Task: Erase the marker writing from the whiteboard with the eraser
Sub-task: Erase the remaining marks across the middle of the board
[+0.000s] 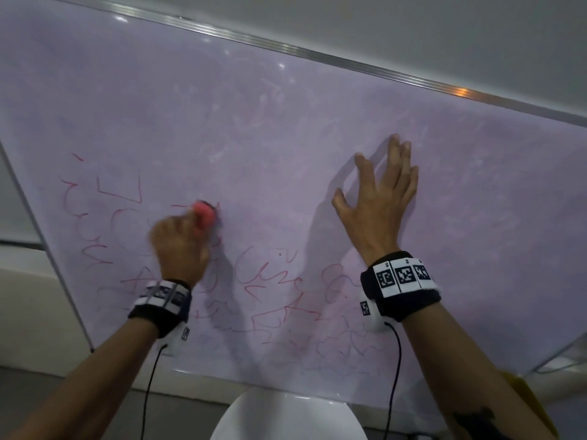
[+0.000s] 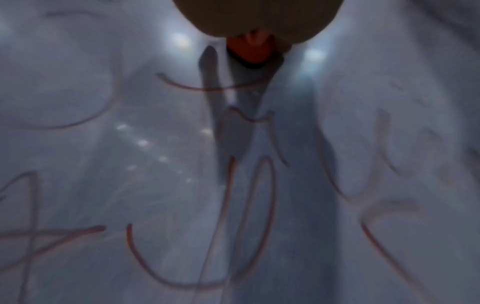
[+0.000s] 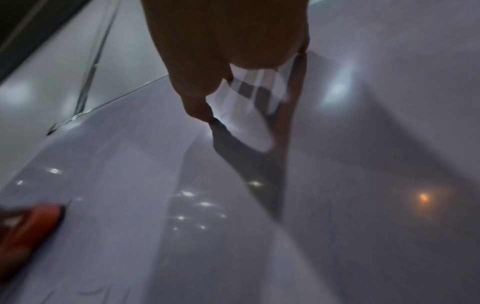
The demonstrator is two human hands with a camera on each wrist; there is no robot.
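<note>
A large whiteboard [image 1: 286, 106] fills the head view, smeared pink, with red marker writing [image 1: 104, 217] across its lower half. My left hand [image 1: 181, 246] grips a red eraser [image 1: 205, 217] and presses it against the board among the writing; the hand is blurred. The left wrist view shows the eraser [image 2: 253, 51] under the palm, with red strokes [image 2: 249, 205] below it. My right hand [image 1: 381, 192] lies flat on the board to the right, fingers spread and straight, on an area free of clear writing. The right wrist view shows the eraser [image 3: 31, 226] at lower left.
A metal frame [image 1: 349, 66] runs along the board's top edge and another along its left edge [image 1: 47, 249]. A white rounded object [image 1: 286, 414] sits below the board at the bottom centre. Grey wall lies above and to the left.
</note>
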